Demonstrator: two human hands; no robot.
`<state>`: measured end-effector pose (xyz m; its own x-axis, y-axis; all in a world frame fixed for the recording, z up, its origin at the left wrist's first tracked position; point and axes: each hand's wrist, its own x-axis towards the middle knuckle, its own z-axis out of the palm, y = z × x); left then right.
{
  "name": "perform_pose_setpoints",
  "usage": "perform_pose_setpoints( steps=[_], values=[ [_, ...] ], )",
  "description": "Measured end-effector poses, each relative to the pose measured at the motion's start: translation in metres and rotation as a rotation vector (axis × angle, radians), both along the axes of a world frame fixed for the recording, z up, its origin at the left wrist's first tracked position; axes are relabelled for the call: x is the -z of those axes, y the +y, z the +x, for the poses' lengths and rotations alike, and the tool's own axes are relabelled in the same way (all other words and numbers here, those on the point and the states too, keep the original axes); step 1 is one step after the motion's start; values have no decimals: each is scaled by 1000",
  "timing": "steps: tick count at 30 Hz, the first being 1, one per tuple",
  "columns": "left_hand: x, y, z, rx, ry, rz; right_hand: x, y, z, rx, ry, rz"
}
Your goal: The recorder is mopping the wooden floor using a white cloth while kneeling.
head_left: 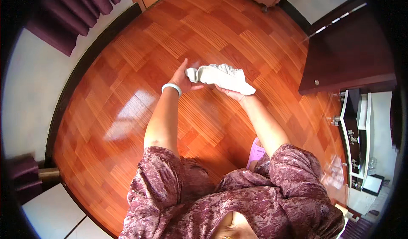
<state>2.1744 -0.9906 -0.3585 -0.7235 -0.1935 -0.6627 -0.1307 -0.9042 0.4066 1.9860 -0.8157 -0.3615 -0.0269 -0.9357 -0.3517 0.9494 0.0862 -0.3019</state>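
Observation:
A white cloth (221, 75), folded into a long bundle with crumpled edges, is held up in front of me above the floor. My right hand (231, 94) supports it from beneath, with its fingers partly hidden under the fabric. At the cloth's left end is my left hand (182, 80), its thumb and fingers spread apart around the bunched tip. Whether that palm touches the fabric is hard to tell. A pale bangle (171, 87) circles my left wrist.
Wood-patterned floor (204, 120) spreads beneath my arms. A pink slipper (256, 153) shows by my right forearm. Dark brown furniture (348, 52) and a black-and-white shelf unit (357, 132) stand at right. Purple curtains (80, 13) hang at upper left, beside a white wall.

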Motion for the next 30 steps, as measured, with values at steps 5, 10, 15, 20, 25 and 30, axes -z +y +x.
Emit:
perform_pose_setpoints(
  steps=[5, 10, 15, 20, 25, 30],
  values=[
    [31, -2, 4, 135, 91, -135, 12, 24, 3, 122, -186, 76],
    [15, 3, -11, 177, 216, -258, 21, 59, -29, 187, 142, 78],
    [18, -3, 15, 128, 165, -255, -5, 52, -9, 246, 262, 211],
    [34, -4, 18, 53, 112, -255, -1, 61, -19, 264, 181, 123],
    [59, -4, 30, 92, -26, -235, -17, 66, -11, 180, 295, 129],
    [54, 6, 28, 321, -194, -273, -27, 69, -18, 36, 652, 71]
  ],
)
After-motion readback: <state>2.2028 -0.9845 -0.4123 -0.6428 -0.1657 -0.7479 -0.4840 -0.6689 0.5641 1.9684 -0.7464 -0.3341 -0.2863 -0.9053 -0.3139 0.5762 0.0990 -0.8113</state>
